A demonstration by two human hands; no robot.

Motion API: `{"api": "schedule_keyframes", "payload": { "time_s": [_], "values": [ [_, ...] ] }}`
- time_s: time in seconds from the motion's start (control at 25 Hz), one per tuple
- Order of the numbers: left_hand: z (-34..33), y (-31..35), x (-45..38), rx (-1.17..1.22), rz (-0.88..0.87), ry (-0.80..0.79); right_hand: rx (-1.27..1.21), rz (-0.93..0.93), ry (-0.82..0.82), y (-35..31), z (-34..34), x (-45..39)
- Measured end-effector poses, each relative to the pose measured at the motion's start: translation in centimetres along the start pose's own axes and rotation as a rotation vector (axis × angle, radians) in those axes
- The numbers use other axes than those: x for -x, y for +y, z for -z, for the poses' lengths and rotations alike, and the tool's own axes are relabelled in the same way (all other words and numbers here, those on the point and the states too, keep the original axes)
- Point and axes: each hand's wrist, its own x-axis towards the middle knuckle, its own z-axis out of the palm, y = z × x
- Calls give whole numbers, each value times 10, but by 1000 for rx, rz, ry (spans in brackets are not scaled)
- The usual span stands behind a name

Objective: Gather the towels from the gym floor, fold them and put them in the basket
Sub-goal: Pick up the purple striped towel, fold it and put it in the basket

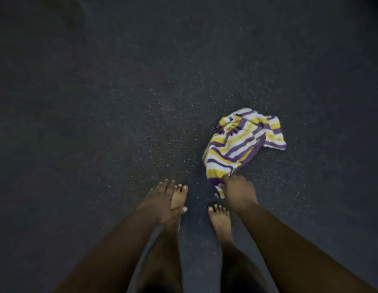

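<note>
A crumpled towel [243, 142], striped purple, yellow and white, is seen lying on the dark speckled floor [120, 102], ahead and to the right of the person's bare feet. Its near corner is pinched by the right hand [238, 191], with fingers curled round the cloth at the lower edge; the rest of the towel is spread on the floor beyond the hand. The left hand [162, 201] is held out over the left foot [179, 195], fingers relaxed and fairly straight, nothing gripped. The right foot [218, 216] is planted just beside the right hand. Both forearms are extended downward from the bottom of the view.
</note>
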Motion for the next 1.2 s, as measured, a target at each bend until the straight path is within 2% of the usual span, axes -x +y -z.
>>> {"api": "schedule_keyframes", "payload": {
  "time_s": [0.16, 0.28, 0.4, 0.52, 0.56, 0.6, 0.68, 0.8, 0.88, 1.04, 1.2],
  "values": [
    [5, 28, 175, 191, 51, 119, 159, 229, 26, -36, 103, 136],
    [-31, 39, 303, 481, 136, 266, 269, 427, 9, -85, 164, 246],
    [-93, 36, 398, 782, 257, 371, 252, 502, -46, -134, 186, 331],
    [-167, 30, 491, 919, 397, 486, 191, 549, -131, -196, 185, 414],
    [-192, 25, 518, 951, 452, 526, 276, 629, -140, -216, 177, 437],
    [-218, 21, 541, 975, 502, 567, 485, 740, -110, -236, 167, 458],
    [-260, 14, 572, 1038, 569, 621, 734, 872, -44, -274, 147, 485],
    [-335, -8, 611, 1154, 654, 684, 888, 1039, -26, -339, 88, 541],
    [-387, -28, 637, 1182, 701, 731, 934, 1148, -20, -381, 41, 589],
    [-481, -75, 699, 1088, 795, 792, 963, 1251, 21, -453, -55, 672],
    [-577, -119, 776, 1127, 946, 831, 948, 1374, 20, -524, -143, 762]
  ]
}}
